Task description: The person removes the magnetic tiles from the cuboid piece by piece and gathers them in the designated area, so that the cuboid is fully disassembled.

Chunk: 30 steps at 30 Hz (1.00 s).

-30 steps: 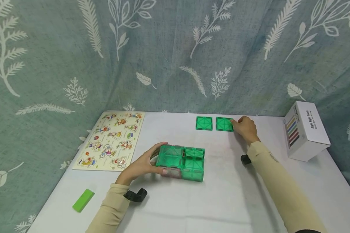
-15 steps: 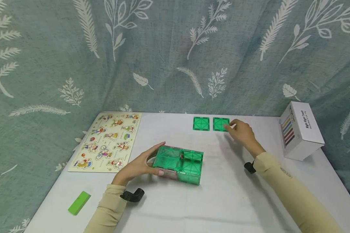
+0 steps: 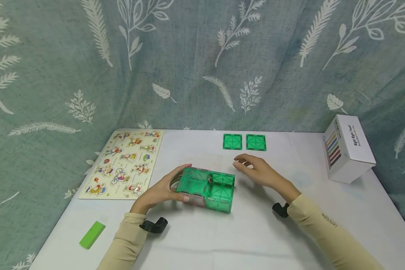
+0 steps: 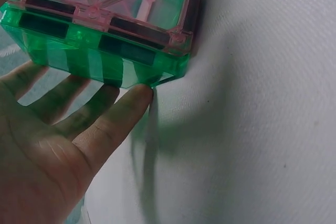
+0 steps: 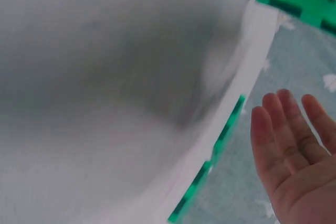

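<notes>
Here, the green tile box point(image 3: 205, 190) is between both hands point(image 3: 160, 193) point(image 3: 260, 173).

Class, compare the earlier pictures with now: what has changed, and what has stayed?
The right hand has come away from the right loose green tile, moving leftward and toward the person, near the green structure; no object shows in its grip. The left hand still holds the structure; both loose tiles, picture board and white box stayed put.
</notes>
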Each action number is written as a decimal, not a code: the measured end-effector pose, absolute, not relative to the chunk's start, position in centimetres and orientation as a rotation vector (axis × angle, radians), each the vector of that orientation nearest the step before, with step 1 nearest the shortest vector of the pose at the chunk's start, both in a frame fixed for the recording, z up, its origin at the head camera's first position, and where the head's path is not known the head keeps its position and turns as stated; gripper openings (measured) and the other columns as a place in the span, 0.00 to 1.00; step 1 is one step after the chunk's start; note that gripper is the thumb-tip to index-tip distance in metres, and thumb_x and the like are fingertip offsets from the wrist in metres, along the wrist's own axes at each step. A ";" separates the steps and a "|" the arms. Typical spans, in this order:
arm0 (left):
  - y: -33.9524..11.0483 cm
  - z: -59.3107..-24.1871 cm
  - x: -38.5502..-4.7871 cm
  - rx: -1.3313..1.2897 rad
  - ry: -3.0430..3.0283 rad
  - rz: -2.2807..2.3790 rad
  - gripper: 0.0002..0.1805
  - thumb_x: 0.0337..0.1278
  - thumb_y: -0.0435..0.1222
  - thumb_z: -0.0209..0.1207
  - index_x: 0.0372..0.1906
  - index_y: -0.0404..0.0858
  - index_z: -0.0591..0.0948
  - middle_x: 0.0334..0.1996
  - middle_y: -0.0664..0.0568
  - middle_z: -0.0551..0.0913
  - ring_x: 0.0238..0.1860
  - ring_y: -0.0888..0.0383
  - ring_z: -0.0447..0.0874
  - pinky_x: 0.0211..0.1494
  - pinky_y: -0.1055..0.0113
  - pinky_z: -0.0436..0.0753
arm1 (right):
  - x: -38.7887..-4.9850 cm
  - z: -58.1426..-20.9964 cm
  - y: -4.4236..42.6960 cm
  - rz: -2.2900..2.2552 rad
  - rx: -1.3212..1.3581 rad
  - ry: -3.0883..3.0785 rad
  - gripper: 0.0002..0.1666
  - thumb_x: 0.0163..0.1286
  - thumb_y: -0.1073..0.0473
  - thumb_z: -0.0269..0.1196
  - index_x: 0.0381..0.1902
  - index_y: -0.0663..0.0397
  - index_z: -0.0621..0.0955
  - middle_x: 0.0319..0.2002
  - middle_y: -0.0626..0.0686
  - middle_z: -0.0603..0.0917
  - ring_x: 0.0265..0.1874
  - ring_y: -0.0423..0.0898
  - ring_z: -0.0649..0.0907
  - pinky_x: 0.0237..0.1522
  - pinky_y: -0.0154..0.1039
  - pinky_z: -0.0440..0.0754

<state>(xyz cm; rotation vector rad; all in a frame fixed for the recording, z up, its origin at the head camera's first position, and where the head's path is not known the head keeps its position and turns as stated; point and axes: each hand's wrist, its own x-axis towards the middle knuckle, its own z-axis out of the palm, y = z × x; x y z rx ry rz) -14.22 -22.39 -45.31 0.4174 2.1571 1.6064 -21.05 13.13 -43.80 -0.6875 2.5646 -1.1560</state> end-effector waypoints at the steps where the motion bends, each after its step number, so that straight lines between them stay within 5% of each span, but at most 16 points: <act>1: -22.4 -45.3 -14.3 0.418 2.153 1.608 0.58 0.47 0.36 0.76 0.80 0.55 0.53 0.80 0.49 0.55 0.80 0.40 0.52 0.71 0.42 0.72 | -20.8 -43.7 12.9 -1.159 -0.703 2.547 0.33 0.77 0.36 0.52 0.67 0.51 0.76 0.64 0.54 0.79 0.60 0.55 0.80 0.58 0.56 0.80; 21: -22.6 -45.1 -15.0 0.491 2.088 1.575 0.58 0.48 0.35 0.75 0.80 0.59 0.52 0.82 0.56 0.47 0.83 0.45 0.41 0.79 0.36 0.51 | -17.9 -44.0 9.4 -1.124 -0.919 2.408 0.29 0.72 0.41 0.62 0.64 0.47 0.77 0.61 0.52 0.83 0.64 0.52 0.80 0.64 0.55 0.78; 30: -22.6 -44.9 -14.9 0.528 2.145 1.525 0.41 0.71 0.43 0.58 0.81 0.54 0.50 0.83 0.56 0.45 0.83 0.42 0.40 0.78 0.31 0.45 | -17.9 -44.0 8.4 -1.143 -0.947 2.439 0.24 0.74 0.44 0.60 0.62 0.47 0.80 0.59 0.50 0.85 0.62 0.50 0.82 0.63 0.52 0.80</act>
